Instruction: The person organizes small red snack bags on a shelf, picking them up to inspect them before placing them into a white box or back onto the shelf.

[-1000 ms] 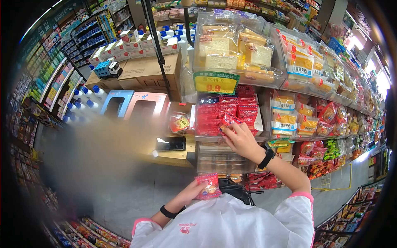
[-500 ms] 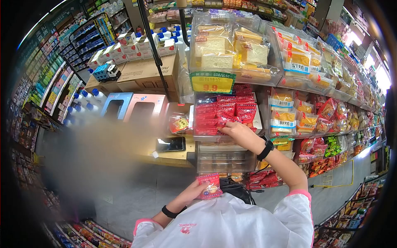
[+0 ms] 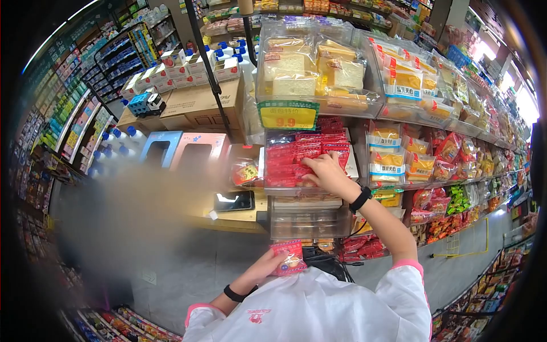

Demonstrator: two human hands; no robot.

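My left hand (image 3: 265, 265), low in front of my white shirt, is closed on a small red snack packet (image 3: 289, 257) with a round picture on it. My right hand (image 3: 327, 172) reaches into a clear shelf bin (image 3: 312, 192) filled with similar red snack packets (image 3: 282, 161). Its fingers are spread and touch the top of the pile at the bin's right half. The fingertips partly sink among the packets, and no single packet is lifted.
Above the bin hangs a green and yellow price sign (image 3: 289, 115), below packaged bread (image 3: 293, 74). At left, a phone (image 3: 234, 200) lies on a wooden surface near a pink box (image 3: 199, 149). Bagged snacks (image 3: 450, 149) line the shelves at right. A blurred patch covers the lower left.
My right hand has shifted slightly up over the red packets, and its fingers have spread wider. My left hand keeps its packet in the same place.
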